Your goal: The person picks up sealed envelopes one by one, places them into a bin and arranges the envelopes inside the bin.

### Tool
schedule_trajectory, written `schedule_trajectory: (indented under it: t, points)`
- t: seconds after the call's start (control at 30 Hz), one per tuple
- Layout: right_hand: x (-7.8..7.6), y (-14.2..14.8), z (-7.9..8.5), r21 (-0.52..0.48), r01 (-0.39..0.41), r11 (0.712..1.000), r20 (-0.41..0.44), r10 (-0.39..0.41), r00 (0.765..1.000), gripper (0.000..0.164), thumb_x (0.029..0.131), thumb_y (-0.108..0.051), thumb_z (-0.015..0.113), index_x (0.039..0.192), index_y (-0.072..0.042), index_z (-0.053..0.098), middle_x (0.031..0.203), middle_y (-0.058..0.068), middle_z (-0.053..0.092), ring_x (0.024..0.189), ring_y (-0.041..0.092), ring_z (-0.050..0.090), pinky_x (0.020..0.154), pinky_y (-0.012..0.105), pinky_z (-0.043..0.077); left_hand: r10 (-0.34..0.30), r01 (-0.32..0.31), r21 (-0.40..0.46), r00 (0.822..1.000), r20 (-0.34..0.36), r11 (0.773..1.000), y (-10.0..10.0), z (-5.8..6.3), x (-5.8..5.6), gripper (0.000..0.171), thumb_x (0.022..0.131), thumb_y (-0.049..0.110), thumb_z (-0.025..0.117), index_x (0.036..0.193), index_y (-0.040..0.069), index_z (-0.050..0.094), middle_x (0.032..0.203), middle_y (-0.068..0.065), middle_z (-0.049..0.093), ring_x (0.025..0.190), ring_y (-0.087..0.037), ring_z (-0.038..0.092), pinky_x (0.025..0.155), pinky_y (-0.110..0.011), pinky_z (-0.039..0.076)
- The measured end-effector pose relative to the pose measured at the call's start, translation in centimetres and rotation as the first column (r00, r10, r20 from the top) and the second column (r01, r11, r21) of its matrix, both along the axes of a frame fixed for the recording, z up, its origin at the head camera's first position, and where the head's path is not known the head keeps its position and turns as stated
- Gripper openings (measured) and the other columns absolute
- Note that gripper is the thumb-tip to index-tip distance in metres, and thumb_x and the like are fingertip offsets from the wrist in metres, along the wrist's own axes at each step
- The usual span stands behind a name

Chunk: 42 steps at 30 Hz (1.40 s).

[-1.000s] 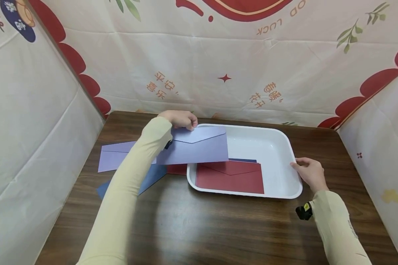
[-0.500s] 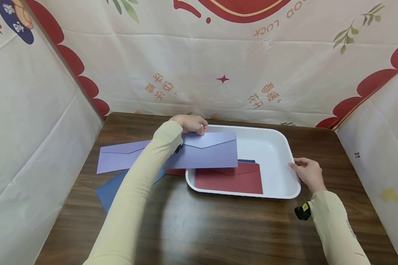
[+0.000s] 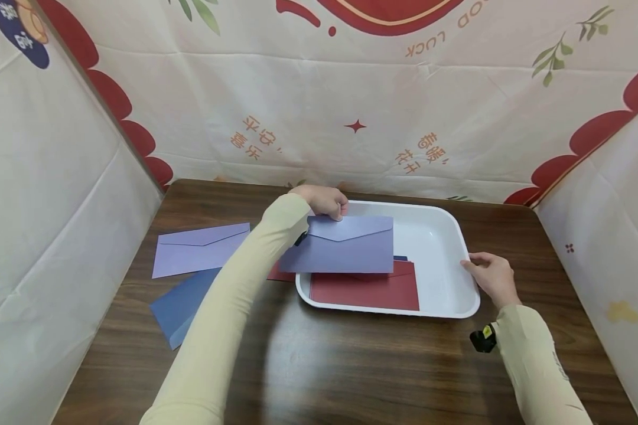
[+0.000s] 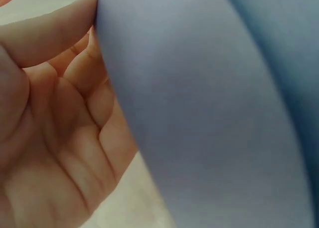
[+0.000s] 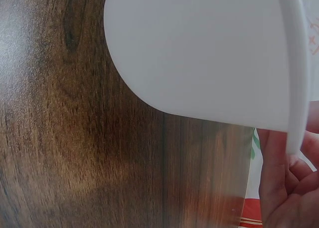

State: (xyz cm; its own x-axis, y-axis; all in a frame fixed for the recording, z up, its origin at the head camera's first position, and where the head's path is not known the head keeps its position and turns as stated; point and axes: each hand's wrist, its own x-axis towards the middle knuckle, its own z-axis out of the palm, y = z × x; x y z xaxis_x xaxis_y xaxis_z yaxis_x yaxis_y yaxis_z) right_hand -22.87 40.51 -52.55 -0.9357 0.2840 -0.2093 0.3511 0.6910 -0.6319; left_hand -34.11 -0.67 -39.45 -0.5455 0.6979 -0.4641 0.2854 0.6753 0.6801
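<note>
One lavender envelope (image 3: 345, 251), long axis left-right, across left rim of white tray (image 3: 441, 248) | left hand (image 3: 323, 202), nearer, pinches its far edge | right hand (image 3: 493, 278) pinches tray's right rim | gap above red envelope (image 3: 364, 295) hard to judge

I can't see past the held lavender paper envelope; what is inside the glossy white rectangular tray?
The tray holds a dark red paper envelope and a navy sliver; whatever the held lavender envelope covers is hidden.

Tray (image 3: 441, 271) on table (image 3: 377, 378) — envelopes (image 3: 361, 293) inside — other envelopes (image 3: 197, 254) left of it.
</note>
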Motion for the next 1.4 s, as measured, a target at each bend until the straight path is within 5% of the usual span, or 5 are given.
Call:
schedule_trajectory:
  t: [0.2,0.4,0.57,1.13,1.4]
  points:
    - [-0.9,1.6,-2.6,0.045,0.008,0.999,-0.042,-0.007,0.999,0.069,0.078,-0.059,0.056,0.122,-0.006,0.055,0.089,0.013,0.060,0.069,0.021,0.057,0.050,0.029,0.047,-0.029,0.028,-0.031,0.999,-0.046,0.999,1.6,-0.6,0.0,0.008,0.088,0.005,0.048,0.081,0.010,0.049,0.070,0.001,0.039,0.051,-0.008,0.033,0.052,-0.021,0.028]
    - [1.2,-2.5,3.0,-0.013,0.025,1.000,0.005,-0.024,1.000,0.057,0.083,-0.041,0.062,0.120,0.001,0.055,0.081,0.011,0.060,0.063,0.018,0.054,0.051,0.035,0.047,-0.026,0.025,-0.034,0.999,-0.038,0.999,3.0,-1.3,0.0,0.011,0.088,0.005,0.049,0.079,0.010,0.048,0.069,0.002,0.038,0.049,-0.007,0.031,0.050,-0.020,0.026]
    - [2.0,-4.0,4.6,0.001,0.003,1.000,0.007,-0.003,1.000,0.053,0.086,-0.035,0.059,0.121,0.005,0.052,0.086,0.018,0.060,0.066,0.020,0.054,0.055,0.028,0.047,-0.061,0.060,-0.025,0.997,-0.042,0.998,3.9,-1.5,0.3,0.010,0.088,0.006,0.048,0.079,0.011,0.048,0.071,0.002,0.038,0.050,-0.007,0.032,0.051,-0.020,0.026]
    - [1.2,-2.7,3.1,-0.042,0.031,0.999,-0.013,-0.031,0.999,0.059,0.080,-0.041,0.065,0.118,0.003,0.055,0.077,0.011,0.059,0.062,0.019,0.052,0.052,0.036,0.047,-0.032,0.034,-0.072,0.999,0.021,0.997,6.7,-3.4,0.5,0.005,0.088,0.006,0.053,0.086,0.011,0.054,0.063,0.001,0.037,0.049,-0.008,0.033,0.047,-0.020,0.025]
    - [1.1,-2.6,2.9,-0.020,0.033,0.999,-0.031,-0.033,0.999,0.057,0.082,-0.040,0.064,0.118,0.003,0.056,0.080,0.015,0.060,0.063,0.020,0.055,0.051,0.037,0.048,-0.042,0.041,-0.095,0.999,-0.013,0.995,7.0,-4.0,0.9,0.003,0.089,0.010,0.054,0.092,0.010,0.055,0.070,0.000,0.041,0.056,-0.011,0.037,0.048,-0.021,0.028]
